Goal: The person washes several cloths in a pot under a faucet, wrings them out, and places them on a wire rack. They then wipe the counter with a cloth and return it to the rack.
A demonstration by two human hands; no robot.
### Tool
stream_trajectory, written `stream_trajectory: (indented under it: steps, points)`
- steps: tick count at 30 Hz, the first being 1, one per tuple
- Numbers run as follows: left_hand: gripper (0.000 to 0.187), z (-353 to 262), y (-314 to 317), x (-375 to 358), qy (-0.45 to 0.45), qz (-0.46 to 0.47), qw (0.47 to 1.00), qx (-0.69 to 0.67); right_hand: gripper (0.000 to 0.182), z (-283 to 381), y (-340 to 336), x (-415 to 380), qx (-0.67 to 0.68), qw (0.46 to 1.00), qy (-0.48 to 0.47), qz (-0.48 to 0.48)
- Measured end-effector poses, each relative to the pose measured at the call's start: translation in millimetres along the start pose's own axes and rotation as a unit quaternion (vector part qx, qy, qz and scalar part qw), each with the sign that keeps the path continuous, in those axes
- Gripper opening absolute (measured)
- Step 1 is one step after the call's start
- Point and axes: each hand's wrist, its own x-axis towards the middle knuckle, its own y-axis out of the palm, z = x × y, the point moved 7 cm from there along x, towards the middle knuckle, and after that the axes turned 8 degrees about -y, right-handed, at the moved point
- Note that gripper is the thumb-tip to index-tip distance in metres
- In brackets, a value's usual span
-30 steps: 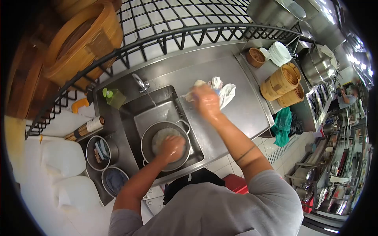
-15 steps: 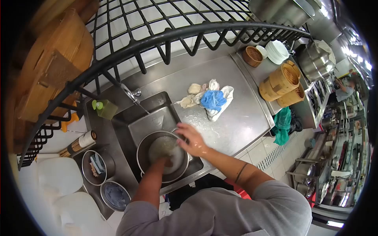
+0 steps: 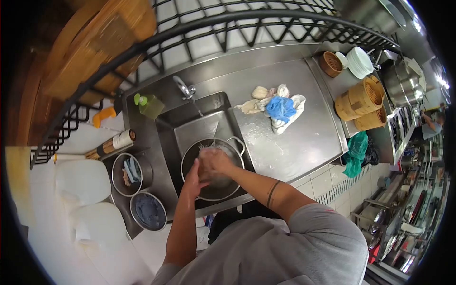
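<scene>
A metal pot (image 3: 240,191) holding cloudy water sits in the sink (image 3: 166,142), its loop handle toward the counter. Over the pot's opening my two hands meet. My left hand (image 3: 192,181) is at the pot's near left side, thumb and fingers apart, with no held object visible. Against it, my right hand (image 3: 213,161) is smeared by motion, so its fingers cannot be made out. Water sprays up just behind the hands. Beyond them, the faucet (image 3: 183,88) points into the sink.
Cloths with a blue piece (image 3: 281,109) lie on the steel counter (image 3: 294,147). A soap bottle (image 3: 149,105) stands behind the sink. Two metal containers (image 3: 127,175) are at left. Bamboo steamers (image 3: 358,99) are at right. A black wire rack (image 3: 228,16) overhangs. Another person (image 3: 432,126) is far right.
My left hand has come up out of the water. My right hand has moved from the pot's rim to meet it. The view has shifted, so the scene sits farther right.
</scene>
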Motion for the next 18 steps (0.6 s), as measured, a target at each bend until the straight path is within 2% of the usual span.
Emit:
stream_trajectory:
  steps: [1, 2, 3, 4, 5, 6, 7, 8, 9, 10, 11, 12, 13, 14, 15, 16, 17, 18]
  points:
    - [0.049, 19.9, 6.2, 39.6, -0.032, 0.118, 0.979, -0.16, 0.036, -0.6, 5.3, 3.0, 0.105, 0.984, 0.144, -0.014]
    - [0.048, 34.8, 11.9, 65.9, -0.059, 0.232, 0.919, -0.314, 0.031, -1.9, 16.1, -0.2, 0.203, 0.936, 0.285, -0.027]
    - [0.048, 50.4, 8.8, 76.7, -0.059, 0.229, 0.918, -0.318, 0.034, 31.3, 7.0, 9.8, 0.139, 0.976, 0.127, -0.113]
    - [0.046, 50.4, 6.0, 78.0, 0.083, 0.228, 0.937, -0.253, 0.034, 41.6, 8.7, 11.2, 0.141, 0.976, 0.127, -0.108]
    - [0.044, 47.5, 3.0, 78.4, 0.224, 0.22, 0.932, -0.18, 0.034, 55.2, 8.1, 15.2, 0.132, 0.982, 0.092, -0.099]
    - [0.044, 57.3, 0.0, 98.0, 0.224, 0.217, 0.932, -0.184, 0.034, 66.8, 8.1, 18.0, 0.125, 0.986, 0.058, -0.09]
    - [0.043, 56.2, 1.0, 110.7, 0.283, 0.288, 0.884, -0.234, 0.034, 75.0, 10.6, 18.8, 0.118, 0.99, 0.023, -0.08]
    - [0.045, 49.8, -0.9, 112.3, 0.34, 0.355, 0.825, -0.279, 0.034, 53.3, 26.5, 15.0, 0.121, 0.99, 0.022, -0.074]
    - [0.045, 31.9, 5.4, 97.2, 0.341, 0.35, 0.826, -0.281, 0.037, 4.9, 53.5, 7.5, 0.001, 0.997, 0.062, -0.042]
    - [0.035, 14.8, 21.1, 84.0, 0.178, 0.277, 0.891, -0.313, 0.041, -28.5, 65.4, 6.9, -0.12, 0.988, 0.1, -0.012]
    - [0.025, 19.8, 25.5, 78.4, 0.007, 0.195, 0.923, -0.331, 0.041, -42.4, 50.4, 9.9, -0.107, 0.98, 0.168, -0.002]
    - [0.025, 25.4, 19.7, 86.3, 0.007, 0.193, 0.924, -0.33, 0.042, -52.7, 32.6, 8.6, -0.094, 0.967, 0.235, 0.01]
    - [0.021, 41.7, 3.8, 103.8, -0.012, 0.102, 0.948, -0.3, 0.042, -64.1, 31.5, 6.6, -0.093, 0.968, 0.235, 0.012]
    - [0.016, 53.8, -11.9, 113.9, -0.03, 0.009, 0.963, -0.267, 0.04, -87.1, 37.7, -1.2, -0.123, 0.952, 0.279, 0.033]
    - [0.016, 55.0, -15.6, 110.8, -0.031, 0.007, 0.963, -0.269, 0.04, -106.5, 49.0, -10.0, -0.153, 0.933, 0.322, 0.055]
    - [0.016, 52.2, -15.3, 106.0, -0.035, 0.009, 0.976, -0.214, 0.04, -114.2, 64.2, -18.5, -0.153, 0.933, 0.32, 0.056]
    - [0.017, 48.8, -15.2, 105.1, -0.037, 0.011, 0.987, -0.158, 0.04, -120.5, 77.0, -35.4, -0.205, 0.911, 0.354, 0.044]
    - [0.017, 50.0, -16.9, 110.5, -0.035, 0.009, 0.987, -0.159, 0.042, -125.1, 85.6, -48.1, -0.256, 0.885, 0.388, 0.031]
